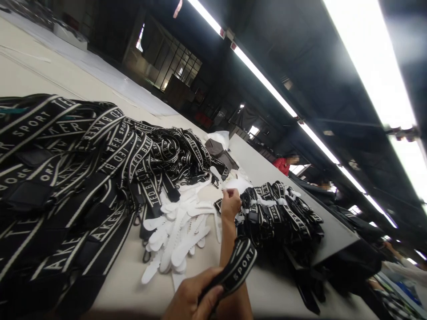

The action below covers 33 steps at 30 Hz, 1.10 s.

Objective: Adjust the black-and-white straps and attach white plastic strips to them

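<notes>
My left hand (196, 293), at the bottom centre, is closed round a folded black webbing strap (242, 266) with white "SPORT" lettering. Beyond it my right hand (231, 202) reaches forward, fingers pinched on the end of a white notched strip (216, 174). Several more such white strips (178, 235) lie in a loose pile just left of my right forearm. To the right of that hand sits a stack of folded, banded black straps (271, 213). A large tangled heap of lettered straps (110, 151) with metal clips covers the left side.
The pale table (133, 271) runs away to the far end, with a white plastic bag (220, 138) and dark grey pieces (218, 151) behind the pile. Dark material (350, 262) hangs at the right edge. A person in red (282, 165) and other people are further off.
</notes>
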{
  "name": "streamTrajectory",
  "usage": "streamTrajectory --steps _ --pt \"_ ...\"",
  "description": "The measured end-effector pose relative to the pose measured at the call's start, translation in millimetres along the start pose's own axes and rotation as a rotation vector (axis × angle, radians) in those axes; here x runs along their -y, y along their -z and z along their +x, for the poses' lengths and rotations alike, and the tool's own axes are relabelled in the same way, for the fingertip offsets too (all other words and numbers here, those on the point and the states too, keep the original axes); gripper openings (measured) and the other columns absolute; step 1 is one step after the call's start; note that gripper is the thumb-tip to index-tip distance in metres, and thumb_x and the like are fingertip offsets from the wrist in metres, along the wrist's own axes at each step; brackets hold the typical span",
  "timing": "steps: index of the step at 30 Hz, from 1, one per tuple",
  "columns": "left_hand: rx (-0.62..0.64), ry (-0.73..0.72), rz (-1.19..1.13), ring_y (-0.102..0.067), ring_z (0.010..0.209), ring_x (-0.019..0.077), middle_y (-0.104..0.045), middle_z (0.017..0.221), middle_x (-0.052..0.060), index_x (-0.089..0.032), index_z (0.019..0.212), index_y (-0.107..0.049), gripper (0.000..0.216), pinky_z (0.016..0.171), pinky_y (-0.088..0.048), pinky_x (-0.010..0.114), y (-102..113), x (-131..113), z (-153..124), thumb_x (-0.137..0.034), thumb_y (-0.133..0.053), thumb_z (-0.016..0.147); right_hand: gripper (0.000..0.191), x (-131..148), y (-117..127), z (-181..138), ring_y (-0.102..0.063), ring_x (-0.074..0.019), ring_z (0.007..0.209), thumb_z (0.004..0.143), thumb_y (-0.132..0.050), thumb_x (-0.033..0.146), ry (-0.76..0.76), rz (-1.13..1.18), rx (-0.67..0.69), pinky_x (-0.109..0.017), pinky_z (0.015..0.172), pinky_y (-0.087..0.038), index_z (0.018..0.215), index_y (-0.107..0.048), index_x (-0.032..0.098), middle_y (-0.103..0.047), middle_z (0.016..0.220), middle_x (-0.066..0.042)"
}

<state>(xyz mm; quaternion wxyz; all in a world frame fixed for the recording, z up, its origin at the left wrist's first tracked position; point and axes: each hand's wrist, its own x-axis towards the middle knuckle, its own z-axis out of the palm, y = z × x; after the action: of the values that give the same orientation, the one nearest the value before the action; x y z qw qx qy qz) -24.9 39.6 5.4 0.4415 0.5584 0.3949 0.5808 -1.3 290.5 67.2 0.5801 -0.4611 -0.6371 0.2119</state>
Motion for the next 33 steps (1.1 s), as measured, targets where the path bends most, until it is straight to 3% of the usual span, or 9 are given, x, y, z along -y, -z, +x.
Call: streamTrajectory --steps 5,8,11,14,16,20,26,29,33 --pt "-0.069 0.074 -0.142 -0.049 0.064 0.0136 -0.057 0.074 0.004 -0.015 0.109 -0.064 0.052 0.061 -0.043 0.024 8.3 -17.5 12.4 -0.063 -0.054 0.091 0.048 15.0 45.6 -39.3 -0.042 -0.0097 0.05 0.068 -0.074 0.044 -0.19 0.412 0.253 -0.024 0.048 -0.032 0.103 -0.067 0.012 -0.066 0.075 -0.004" --pt "-0.002 0.086 -0.216 -0.052 0.066 0.0136 -0.058 0.073 0.004 -0.013 0.099 -0.062 0.048 0.061 -0.042 0.023 10.2 -31.3 11.7 -0.06 -0.056 0.092 0.036 18.1 84.8 -91.1 -0.033 -0.0066 0.049 0.067 -0.08 0.042 -0.336 0.629 0.453 -0.021 0.046 -0.025 0.086 -0.068 0.014 -0.056 0.066 0.001" --pt "0.035 0.149 -0.27 -0.056 0.068 0.014 -0.062 0.086 0.005 -0.016 0.118 -0.053 0.05 0.062 -0.044 0.024 8.3 -34.9 9.1 -0.058 -0.059 0.092 0.029 15.7 127.8 -136.4 -0.028 -0.0061 0.049 0.07 -0.08 0.037 -0.44 0.71 0.559 -0.021 0.047 -0.021 0.071 -0.064 0.013 -0.041 0.055 0.005" --pt "0.048 0.241 -0.209 -0.058 0.067 0.0153 -0.064 0.089 0.005 -0.019 0.141 -0.029 0.075 0.059 -0.045 0.024 2.7 -26.4 6.9 -0.061 -0.062 0.088 0.023 12.5 166.8 -164.5 -0.028 -0.0059 0.051 0.077 -0.076 0.035 -0.43 0.633 0.617 -0.022 0.048 -0.018 0.078 -0.068 0.013 -0.049 0.059 0.002" --pt "0.093 0.287 -0.15 -0.059 0.067 0.0162 -0.064 0.089 0.005 -0.016 0.141 -0.028 0.081 0.059 -0.044 0.024 -3.1 -18.6 5.6 -0.064 -0.064 0.085 0.021 11.3 188.3 -176.8 -0.033 -0.0063 0.054 0.082 -0.07 0.033 -0.421 0.551 0.64 -0.022 0.049 -0.02 0.08 -0.07 0.012 -0.057 0.067 -0.001" --pt "0.251 0.345 -0.122 -0.051 0.063 0.0121 -0.058 0.078 0.002 -0.01 0.114 -0.053 0.063 0.054 -0.037 0.02 -20.6 -8.5 2.4 -0.064 -0.065 0.084 0.019 7.5 219.0 -200.0 -0.034 -0.0053 0.053 0.08 -0.068 0.03 -0.463 0.518 0.604 -0.02 0.048 -0.023 0.087 -0.073 0.013 -0.057 0.07 -0.001" --pt "0.315 0.316 -0.043 -0.053 0.067 0.014 -0.061 0.083 0.004 -0.012 0.107 -0.058 0.05 0.061 -0.043 0.023 -50.5 6.9 -3.8 -0.059 -0.06 0.089 0.037 -10.6 244.5 -245.3 -0.044 -0.0062 0.044 0.083 -0.067 0.043 -0.48 0.364 0.334 -0.019 0.044 -0.031 0.1 -0.069 0.01 -0.064 0.069 -0.004" --pt "0.322 0.259 0.039 -0.059 0.084 0.019 -0.064 0.098 0.007 -0.013 0.11 -0.058 0.046 0.078 -0.049 0.027 -62.5 17.6 -6.7 -0.055 -0.059 0.091 0.043 -17.0 252.6 -265.3 -0.051 -0.0084 0.046 0.083 -0.07 0.051 -0.497 0.348 0.155 -0.018 0.043 -0.034 0.099 -0.063 0.012 -0.066 0.071 -0.005" --pt "0.372 0.244 0.062 -0.056 0.116 0.0276 -0.063 0.119 0.01 -0.014 0.115 -0.058 0.048 0.103 -0.044 0.031 -79.8 27.6 -12.1 -0.053 -0.061 0.088 0.05 -18.1 264.1 -274.4 -0.059 -0.0118 0.047 0.074 -0.079 0.057 -0.579 0.486 0.152 -0.019 0.043 -0.04 0.087 -0.061 0.012 -0.068 0.068 -0.007"
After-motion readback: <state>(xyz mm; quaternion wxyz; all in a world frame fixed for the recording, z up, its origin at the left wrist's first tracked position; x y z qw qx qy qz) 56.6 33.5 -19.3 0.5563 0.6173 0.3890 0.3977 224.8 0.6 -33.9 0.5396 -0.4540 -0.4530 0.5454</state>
